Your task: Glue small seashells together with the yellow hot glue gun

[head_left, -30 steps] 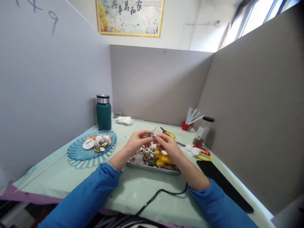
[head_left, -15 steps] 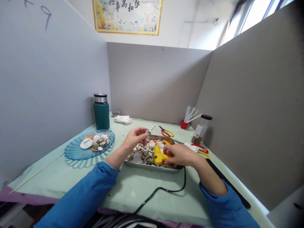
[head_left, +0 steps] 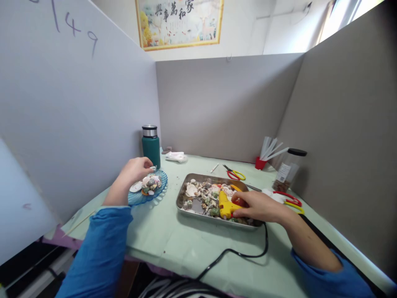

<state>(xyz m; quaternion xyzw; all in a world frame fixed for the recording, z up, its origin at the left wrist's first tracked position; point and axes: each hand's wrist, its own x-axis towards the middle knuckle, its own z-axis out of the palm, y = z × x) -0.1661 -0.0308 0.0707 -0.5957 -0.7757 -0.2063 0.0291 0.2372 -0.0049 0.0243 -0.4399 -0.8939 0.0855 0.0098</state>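
Note:
My left hand (head_left: 134, 173) is closed in a pinch on a small shell (head_left: 153, 168), greenish and pale, just above the far side of a blue scalloped glass plate (head_left: 161, 188). On that plate lies a cluster of shells (head_left: 151, 184) beside a flat white shell (head_left: 135, 187). My right hand (head_left: 260, 207) grips a yellow hot glue gun (head_left: 226, 205), whose nozzle points toward the table's near edge. The gun rests over a metal tray (head_left: 182, 211) that holds many loose shells (head_left: 206, 194). A black cord (head_left: 229, 251) trails from the tray's right side toward me.
A green bottle (head_left: 151, 149) stands behind the plate. Scissors (head_left: 234, 173) and a small white stick (head_left: 214, 168) lie beyond the tray. At right are a red cup of glue sticks (head_left: 261, 163), a clear jar (head_left: 287, 174) and red-yellow-handled scissors (head_left: 290, 199). Grey partitions (head_left: 226, 107) surround the table.
My left hand has moved left from above the tray to the plate, carrying the small shell. My right hand stays on the glue gun. The view has turned left.

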